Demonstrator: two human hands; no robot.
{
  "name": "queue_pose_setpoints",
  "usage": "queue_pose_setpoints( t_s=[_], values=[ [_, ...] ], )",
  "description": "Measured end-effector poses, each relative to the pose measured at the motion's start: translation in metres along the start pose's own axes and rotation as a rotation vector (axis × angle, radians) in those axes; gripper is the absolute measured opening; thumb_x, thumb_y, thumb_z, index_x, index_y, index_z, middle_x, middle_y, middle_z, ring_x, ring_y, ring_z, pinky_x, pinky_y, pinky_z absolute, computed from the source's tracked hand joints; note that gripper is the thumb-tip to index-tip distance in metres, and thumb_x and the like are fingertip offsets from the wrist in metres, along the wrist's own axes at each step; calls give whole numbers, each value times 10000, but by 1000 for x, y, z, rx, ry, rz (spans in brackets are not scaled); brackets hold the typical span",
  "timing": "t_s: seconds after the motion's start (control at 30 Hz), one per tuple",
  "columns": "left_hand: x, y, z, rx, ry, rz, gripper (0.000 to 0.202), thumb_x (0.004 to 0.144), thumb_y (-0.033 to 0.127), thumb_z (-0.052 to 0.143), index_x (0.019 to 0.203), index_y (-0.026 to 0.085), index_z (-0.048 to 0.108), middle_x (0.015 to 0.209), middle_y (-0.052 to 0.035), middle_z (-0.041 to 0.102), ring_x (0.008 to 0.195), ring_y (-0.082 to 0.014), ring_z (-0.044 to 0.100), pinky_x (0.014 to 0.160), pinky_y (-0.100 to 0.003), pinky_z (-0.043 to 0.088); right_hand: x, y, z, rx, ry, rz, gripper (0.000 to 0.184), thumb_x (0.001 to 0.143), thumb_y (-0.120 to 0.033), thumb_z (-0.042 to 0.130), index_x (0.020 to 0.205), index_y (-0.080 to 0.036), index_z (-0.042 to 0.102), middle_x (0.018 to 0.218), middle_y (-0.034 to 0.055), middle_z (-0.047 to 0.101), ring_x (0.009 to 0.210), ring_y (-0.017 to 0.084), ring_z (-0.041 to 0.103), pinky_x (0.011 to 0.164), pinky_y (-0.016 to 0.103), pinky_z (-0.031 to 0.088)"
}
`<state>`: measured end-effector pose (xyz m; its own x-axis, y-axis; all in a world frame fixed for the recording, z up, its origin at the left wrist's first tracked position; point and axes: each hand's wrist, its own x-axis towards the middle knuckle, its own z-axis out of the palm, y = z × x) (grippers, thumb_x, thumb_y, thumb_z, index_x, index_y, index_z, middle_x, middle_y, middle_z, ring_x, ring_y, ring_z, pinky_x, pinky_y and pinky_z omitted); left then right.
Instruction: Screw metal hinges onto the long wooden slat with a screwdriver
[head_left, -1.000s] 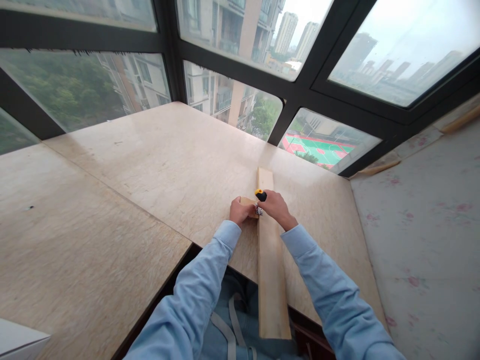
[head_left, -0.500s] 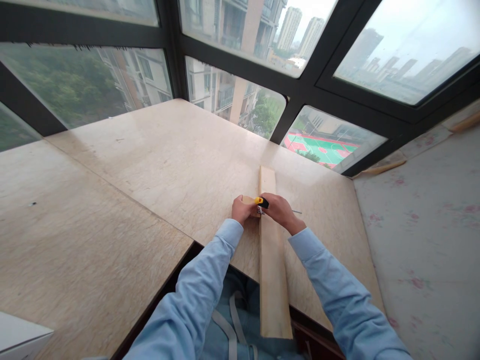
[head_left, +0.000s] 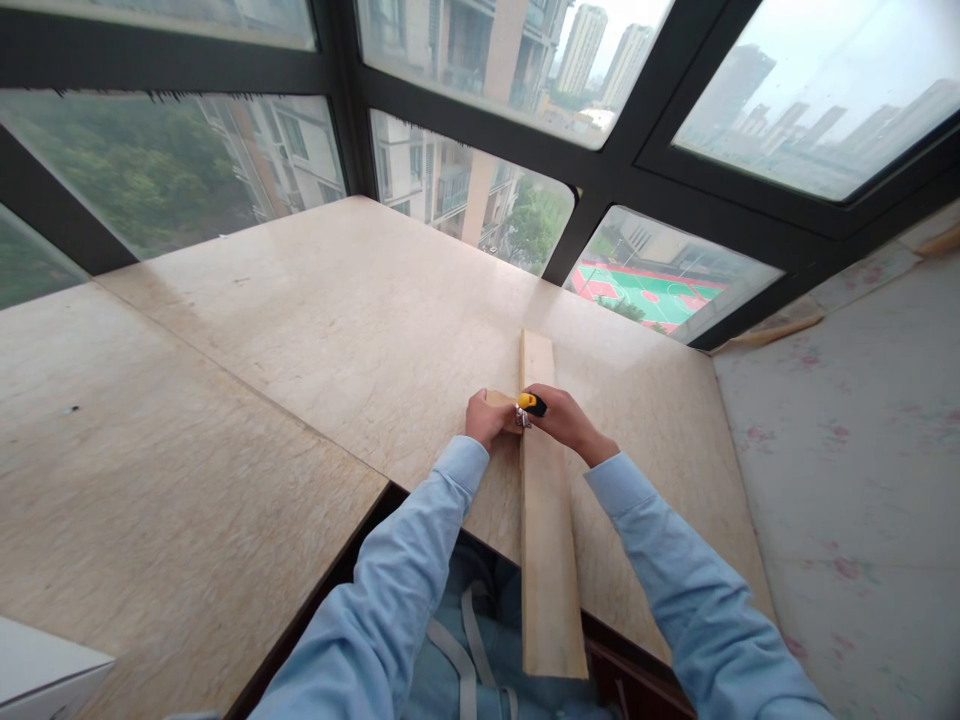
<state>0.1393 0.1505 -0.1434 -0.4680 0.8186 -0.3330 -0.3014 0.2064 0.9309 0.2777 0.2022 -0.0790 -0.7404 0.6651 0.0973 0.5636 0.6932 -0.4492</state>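
Note:
My left hand [head_left: 481,418] is closed on a small wooden block [head_left: 502,400], pressed up to the left edge of a long wooden plank [head_left: 547,560]. Over the plank, my right hand [head_left: 562,418] is closed around a screwdriver [head_left: 534,404] with a yellow-and-black handle; its shaft is hidden now. Small shiny metal pieces [head_left: 523,418] show between the fingertips where block and plank meet, too small to make out. The plank lies across the stone counter, its near end jutting past the front edge over my lap.
The beige stone counter [head_left: 300,320] runs along dark-framed windows [head_left: 480,110]. At the lower left stands a white box [head_left: 49,665]. A flowered wall [head_left: 847,480] closes off the right side. A small dark bit [head_left: 71,408] lies on the left slab.
My right hand has turned slightly, and the thin metal shaft sticking out to its right is no longer visible. The yellow handle end has shifted a little right. The plank stays nearly in place.

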Motion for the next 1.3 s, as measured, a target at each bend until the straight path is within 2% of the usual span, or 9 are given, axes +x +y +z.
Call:
queue_pose_setpoints(
  t_s=[0.17, 0.23, 0.3, 0.5, 0.67, 0.8, 0.93, 1.1, 1.3],
  values=[
    [-2, 3, -1, 46, -10, 14, 347, 511, 182, 771, 777, 135, 554, 717, -30, 617, 640, -154, 588, 486, -219, 418, 1, 0, -1, -35, 154, 103, 171, 816, -325, 635, 802, -157, 604, 810, 55, 653, 756, 171, 587, 697, 247, 390],
    [-2, 3, -1, 42, -9, 22, 348, 496, 173, 774, 755, 134, 544, 698, -24, 609, 629, -144, 577, 490, -215, 418, 1, -1, 1, -68, 151, 162, 203, 830, -357, 632, 778, -165, 598, 765, 44, 654, 714, 168, 589, 661, 245, 370],
    [-2, 3, -1, 37, -9, 17, 342, 498, 172, 767, 753, 134, 542, 690, -19, 607, 625, -142, 577, 488, -212, 419, 1, -4, 3, -99, 130, 211, 211, 832, -379, 641, 831, -170, 615, 784, 47, 676, 725, 179, 610, 649, 245, 359],
    [-2, 5, 1, 15, -13, -15, 365, 493, 186, 776, 767, 138, 539, 703, -15, 605, 633, -148, 586, 486, -218, 443, 4, -15, 2, -234, 85, 320, 173, 868, -350, 601, 912, -185, 628, 837, 77, 711, 766, 213, 646, 606, 251, 320],
    [-2, 4, 0, 13, -10, -6, 337, 512, 169, 752, 783, 137, 555, 722, -23, 616, 639, -150, 589, 504, -229, 450, 3, -16, -3, -200, 54, 254, 150, 869, -310, 589, 963, -202, 637, 858, 64, 715, 781, 212, 652, 613, 246, 331],
    [-2, 3, 0, 47, -10, 16, 311, 527, 153, 720, 792, 134, 558, 738, -39, 624, 651, -159, 597, 511, -232, 439, 2, -11, -7, -104, 133, 208, 166, 839, -272, 606, 980, -191, 644, 860, 56, 709, 792, 201, 649, 657, 243, 372],
    [-3, 4, -1, 66, -13, 26, 301, 534, 164, 719, 783, 138, 552, 734, -35, 620, 648, -156, 591, 515, -227, 427, 7, -14, -10, -16, 200, 141, 151, 803, -274, 617, 915, -176, 644, 811, 35, 684, 737, 169, 621, 673, 239, 386],
    [-4, 6, -3, 49, -44, -9, 275, 548, 150, 705, 761, 152, 530, 698, -11, 603, 601, -137, 565, 508, -223, 420, 38, -32, -12, 7, 168, 191, 111, 764, -267, 617, 816, -169, 621, 755, 10, 641, 711, 146, 572, 654, 231, 375],
    [-1, 1, -7, 225, -39, 48, 269, 573, 208, 740, 743, 158, 538, 745, -41, 647, 706, -184, 611, 562, -238, 422, 113, -75, 0, -63, 1, 194, 90, 714, -215, 637, 772, -148, 623, 740, 37, 636, 687, 145, 551, 585, 233, 337]
  ],
)
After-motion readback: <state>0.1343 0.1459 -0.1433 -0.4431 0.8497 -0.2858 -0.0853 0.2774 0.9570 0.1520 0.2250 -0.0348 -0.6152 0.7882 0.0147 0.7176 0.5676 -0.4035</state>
